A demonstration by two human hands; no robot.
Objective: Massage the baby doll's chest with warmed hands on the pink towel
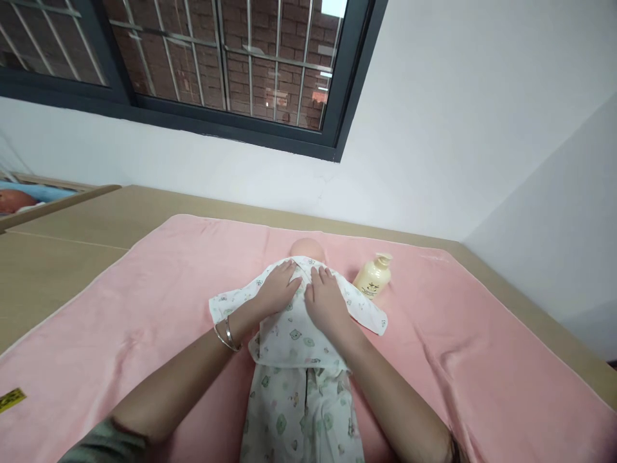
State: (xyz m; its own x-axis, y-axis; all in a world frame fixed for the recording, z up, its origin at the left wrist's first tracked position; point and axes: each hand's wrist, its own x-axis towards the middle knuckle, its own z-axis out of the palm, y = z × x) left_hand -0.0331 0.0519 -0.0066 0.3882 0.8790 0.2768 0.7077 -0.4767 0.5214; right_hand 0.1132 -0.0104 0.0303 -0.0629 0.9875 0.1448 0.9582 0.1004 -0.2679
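Both palms flat on doll's chest, fingers spread, gripping nothing.
Left hand and right hand press the printed garment on the doll; its long axis runs straight away, head far.

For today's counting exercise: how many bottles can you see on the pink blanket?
1. The bottle lies on the pink blanket, beside the doll's head, near the right hand. Others may be hidden.

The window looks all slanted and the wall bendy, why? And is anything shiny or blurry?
Head view: the wide lens tilts the window and curves the wall edges; soft, even light, with only faint shadows under the left hand and right hand on the doll's printed clothes; small bright reflections in the glass; the lotion bottle looks sharp.
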